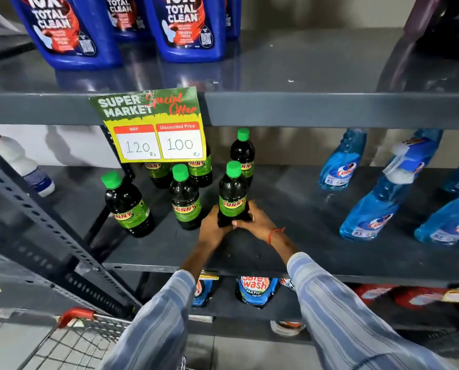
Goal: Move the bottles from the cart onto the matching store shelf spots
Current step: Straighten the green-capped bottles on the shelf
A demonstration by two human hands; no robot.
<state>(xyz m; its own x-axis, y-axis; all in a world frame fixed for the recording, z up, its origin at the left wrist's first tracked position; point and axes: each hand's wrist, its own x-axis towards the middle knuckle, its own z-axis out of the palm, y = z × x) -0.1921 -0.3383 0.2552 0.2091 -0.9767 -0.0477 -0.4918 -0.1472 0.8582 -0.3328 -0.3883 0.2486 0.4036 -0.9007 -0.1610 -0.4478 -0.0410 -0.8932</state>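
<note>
Cart (73, 340) sits at bottom left. Both hands, left hand (213, 228) and right hand (255, 218), are wrapped around the base of a dark bottle (232, 194), probably steadying it on the shelf (276, 252) with its green-capped twins (184, 197). Blue spray bottles (370, 212) sit well apart; the price sign (153, 126) hangs above.

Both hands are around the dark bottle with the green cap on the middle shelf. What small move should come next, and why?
Probably let go and draw both hands back. The Sunny bottle stands upright on the middle shelf, beside the other green-capped bottles, so it seems to be in its matching spot. The left hand and the right hand clasp its base.
</note>
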